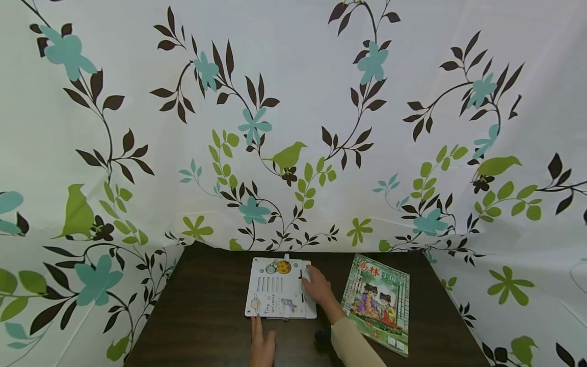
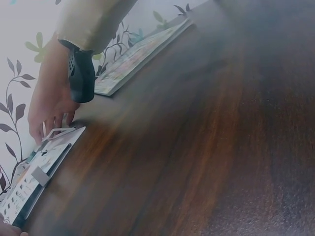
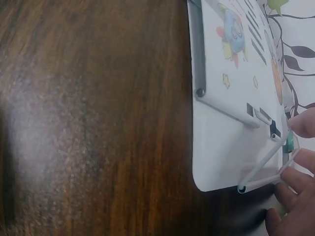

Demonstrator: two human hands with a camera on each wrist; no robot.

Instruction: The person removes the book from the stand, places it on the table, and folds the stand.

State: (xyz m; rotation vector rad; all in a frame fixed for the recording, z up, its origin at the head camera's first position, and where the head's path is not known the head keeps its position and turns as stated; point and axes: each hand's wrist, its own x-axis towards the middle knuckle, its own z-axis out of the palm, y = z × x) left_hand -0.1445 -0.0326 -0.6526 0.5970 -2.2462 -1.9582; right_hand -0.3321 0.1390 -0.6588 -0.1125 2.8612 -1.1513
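A white book stand point(image 1: 275, 278), printed with planets and the words "Tiny universe", lies flat on the dark wooden table. My right hand point(image 1: 318, 288) is at its right end. Up close in the right wrist view, the thumb and fingers point(image 3: 298, 179) pinch a thin white support bar point(image 3: 264, 164) that stands slightly raised from the panel. My left hand point(image 1: 261, 344) has its fingers extended, their tips touching the stand's near left edge. Only a bit of that hand shows at the lower left corner of the left wrist view.
To the right of the stand lies a magazine point(image 1: 378, 303) with a green illustrated cover, near my right forearm. A dark wrist device point(image 2: 81, 73) sits on the right wrist. Behind the table point(image 1: 202, 306) hangs a white cloth point(image 1: 293, 102) with leaves and birds.
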